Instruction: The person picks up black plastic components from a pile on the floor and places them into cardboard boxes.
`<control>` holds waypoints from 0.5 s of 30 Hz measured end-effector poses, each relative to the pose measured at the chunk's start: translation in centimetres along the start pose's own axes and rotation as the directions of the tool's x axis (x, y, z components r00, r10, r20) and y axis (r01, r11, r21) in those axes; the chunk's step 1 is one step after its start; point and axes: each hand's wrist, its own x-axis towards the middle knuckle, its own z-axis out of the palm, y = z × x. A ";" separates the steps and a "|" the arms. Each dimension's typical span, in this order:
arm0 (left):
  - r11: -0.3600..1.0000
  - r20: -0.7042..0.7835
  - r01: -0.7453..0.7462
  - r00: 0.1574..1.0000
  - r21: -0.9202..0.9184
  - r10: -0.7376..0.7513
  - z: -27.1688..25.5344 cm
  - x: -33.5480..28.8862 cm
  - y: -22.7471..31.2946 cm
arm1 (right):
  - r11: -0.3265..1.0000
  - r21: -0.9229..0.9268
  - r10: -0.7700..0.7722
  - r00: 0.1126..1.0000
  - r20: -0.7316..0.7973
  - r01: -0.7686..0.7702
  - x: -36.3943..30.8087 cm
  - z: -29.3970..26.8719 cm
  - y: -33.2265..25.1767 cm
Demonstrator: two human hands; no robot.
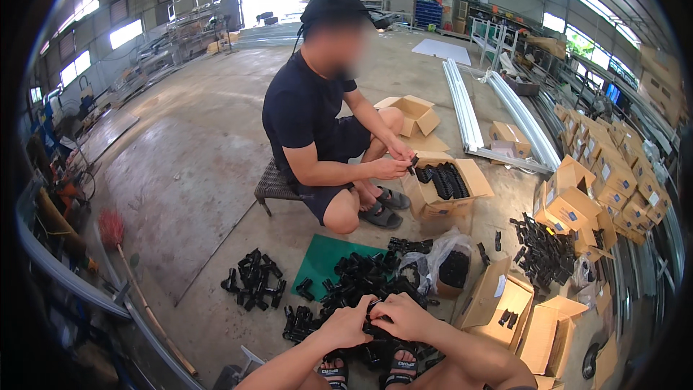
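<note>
Low in the middle of the head view, my left hand [348,325] and my right hand [406,316] come together with fingers closed around a small black fitting [373,306]. Most of that part is hidden by my fingers. Right below and beyond them spreads a pile of black tube-like fittings [354,274], some lying on a green sheet [325,249]. To the left sits a smaller heap of similar black fittings [254,279]. A carton with a clear plastic bag [433,263], holding small black pieces, stands just beyond my right hand.
A co-worker [307,115] on a low woven stool handles a black part over a carton of black parts [427,206]. At right are open cartons [498,328], a heap of black parts [545,253] and stacked boxes [621,166]. A broom [148,303] lies left; metal profiles [462,105] lie beyond.
</note>
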 end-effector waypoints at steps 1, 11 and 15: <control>1.000 -0.005 0.005 1.000 -0.002 -0.005 -0.1 0.0 0.2 | 1.000 -0.004 -0.006 1.000 -0.016 0.006 0.1 0.2 0.2; 0.997 -0.031 0.064 0.998 0.033 -0.063 -1.3 0.1 -0.1 | 0.976 -0.139 -0.168 0.986 -0.001 0.167 1.0 0.6 0.5; 0.998 -0.053 0.063 0.997 0.027 -0.062 -1.5 -0.1 -0.2 | 0.979 -0.115 -0.168 0.986 -0.006 0.166 1.3 0.6 0.4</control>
